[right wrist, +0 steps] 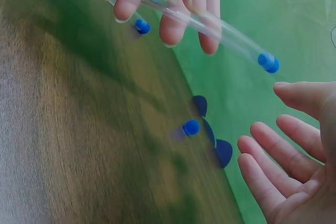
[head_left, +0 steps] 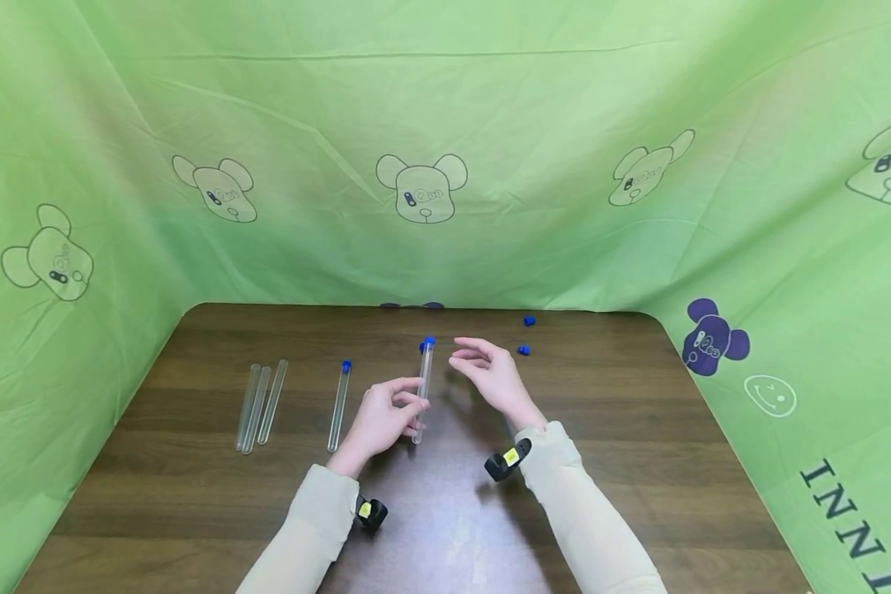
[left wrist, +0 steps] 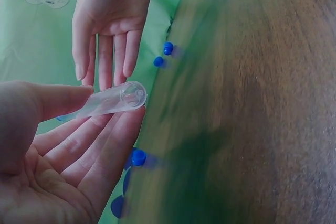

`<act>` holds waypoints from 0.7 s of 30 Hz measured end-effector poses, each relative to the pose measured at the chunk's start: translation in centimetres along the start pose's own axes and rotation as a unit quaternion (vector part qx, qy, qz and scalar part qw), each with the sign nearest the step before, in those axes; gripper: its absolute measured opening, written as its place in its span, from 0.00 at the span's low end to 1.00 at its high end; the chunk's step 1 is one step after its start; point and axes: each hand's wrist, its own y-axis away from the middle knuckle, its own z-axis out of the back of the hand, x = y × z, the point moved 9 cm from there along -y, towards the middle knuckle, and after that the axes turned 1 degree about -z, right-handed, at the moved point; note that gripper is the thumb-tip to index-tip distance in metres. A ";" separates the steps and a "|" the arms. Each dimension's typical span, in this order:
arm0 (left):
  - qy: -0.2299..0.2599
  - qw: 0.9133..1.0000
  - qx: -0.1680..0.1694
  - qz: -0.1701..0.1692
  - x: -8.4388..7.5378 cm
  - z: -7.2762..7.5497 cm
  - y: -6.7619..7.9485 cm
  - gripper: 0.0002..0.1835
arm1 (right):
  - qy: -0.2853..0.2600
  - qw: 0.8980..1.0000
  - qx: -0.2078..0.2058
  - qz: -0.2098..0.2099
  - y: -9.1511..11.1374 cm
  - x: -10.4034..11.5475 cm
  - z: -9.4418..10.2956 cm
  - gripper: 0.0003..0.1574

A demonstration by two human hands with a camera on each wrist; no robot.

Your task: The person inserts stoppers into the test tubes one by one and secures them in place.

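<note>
Between thumb and fingers, my left hand pinches a clear test tube. A blue cap sits on the tube's upper end, and its rounded bottom faces the left wrist camera. My right hand is just right of the tube, its fingers relaxed and apart from it; the right wrist view shows nothing in that hand. A loose blue cap lies on the table behind the held tube, partly hidden by it in the head view.
Three uncapped test tubes lie at the left of the brown wooden table. Another tube with a blue cap lies left of my left hand. Two loose blue caps lie at the back right. Green cloth hangs behind the table.
</note>
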 end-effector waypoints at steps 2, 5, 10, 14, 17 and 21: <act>-0.002 1.000 -0.003 0.000 0.1 0.2 0.0 0.20 | -0.002 1.000 -0.004 -0.001 -0.5 -1.3 0.1 0.26; -0.005 1.000 -0.007 -0.003 0.2 0.5 0.0 0.20 | 0.001 1.000 -0.007 -0.002 -0.5 -1.4 0.3 0.27; -0.011 1.000 -0.015 -0.005 0.2 1.1 0.1 0.20 | 0.006 1.000 -0.014 -0.004 -0.5 -1.6 0.7 0.26; -0.016 1.000 -0.024 -0.004 0.0 1.7 0.3 0.20 | 0.006 1.000 -0.018 -0.009 -0.6 -1.8 1.1 0.26; -0.014 0.999 -0.032 -0.002 -0.1 2.1 0.5 0.20 | 0.006 1.000 -0.021 -0.010 -0.6 -1.9 1.4 0.26; -0.007 0.999 -0.039 0.005 -0.1 2.8 0.7 0.21 | 0.006 1.000 -0.023 -0.006 -0.5 -1.6 1.8 0.26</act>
